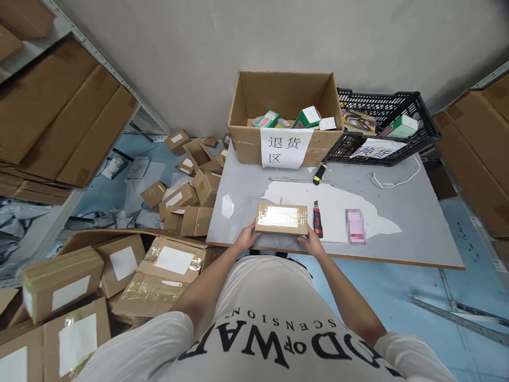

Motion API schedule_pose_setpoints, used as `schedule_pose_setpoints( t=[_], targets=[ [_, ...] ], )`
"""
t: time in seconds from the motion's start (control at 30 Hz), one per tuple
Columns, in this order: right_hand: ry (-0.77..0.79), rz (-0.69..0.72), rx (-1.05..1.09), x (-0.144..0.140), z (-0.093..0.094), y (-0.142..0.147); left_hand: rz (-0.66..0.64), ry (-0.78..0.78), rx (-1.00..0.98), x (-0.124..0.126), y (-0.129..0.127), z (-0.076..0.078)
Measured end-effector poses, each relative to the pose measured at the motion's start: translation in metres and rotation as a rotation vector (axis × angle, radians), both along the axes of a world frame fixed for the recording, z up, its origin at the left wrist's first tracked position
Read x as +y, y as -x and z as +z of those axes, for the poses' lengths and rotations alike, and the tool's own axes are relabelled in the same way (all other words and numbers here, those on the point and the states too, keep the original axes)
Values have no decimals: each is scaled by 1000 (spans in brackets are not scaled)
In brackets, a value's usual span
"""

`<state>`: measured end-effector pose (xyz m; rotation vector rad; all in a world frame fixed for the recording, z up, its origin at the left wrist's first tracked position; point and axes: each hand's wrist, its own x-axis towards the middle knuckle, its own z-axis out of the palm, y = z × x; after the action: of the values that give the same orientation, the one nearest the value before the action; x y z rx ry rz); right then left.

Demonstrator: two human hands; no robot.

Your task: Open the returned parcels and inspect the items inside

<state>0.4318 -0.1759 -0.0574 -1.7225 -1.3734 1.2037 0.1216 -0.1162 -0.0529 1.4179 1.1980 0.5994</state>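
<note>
A small taped cardboard box (281, 229) with a white label on top is at the table's front edge, held from both ends. My left hand (247, 236) grips its left end, and my right hand (312, 242) grips the right end. Just right of the box lies a red and black utility knife (317, 220). A yellow and black utility knife (319, 174) rests farther back. Beyond the red knife, a pink, blurred rectangular item (355, 226) lies on the worn white patch of the tabletop.
The grey table (421, 223) bears a large open carton (242, 143) with a paper sign and several small boxes inside. Beside it stands a black plastic crate (427, 130). Taped parcels (63, 281) are piled at left, empty cartons (183, 196) on the floor. Shelves flank both sides.
</note>
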Motion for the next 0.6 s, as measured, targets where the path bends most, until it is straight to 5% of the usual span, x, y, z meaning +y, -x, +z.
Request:
schedule_pose_setpoints(
  t=[0.33, 0.6],
  targets=[
    [-11, 1, -7, 8, 9, 4, 26, -12, 4, 7, -5, -10],
    [25, 40, -111, 20, 33, -7, -14, -94, 188, 24, -2, 31]
  ],
)
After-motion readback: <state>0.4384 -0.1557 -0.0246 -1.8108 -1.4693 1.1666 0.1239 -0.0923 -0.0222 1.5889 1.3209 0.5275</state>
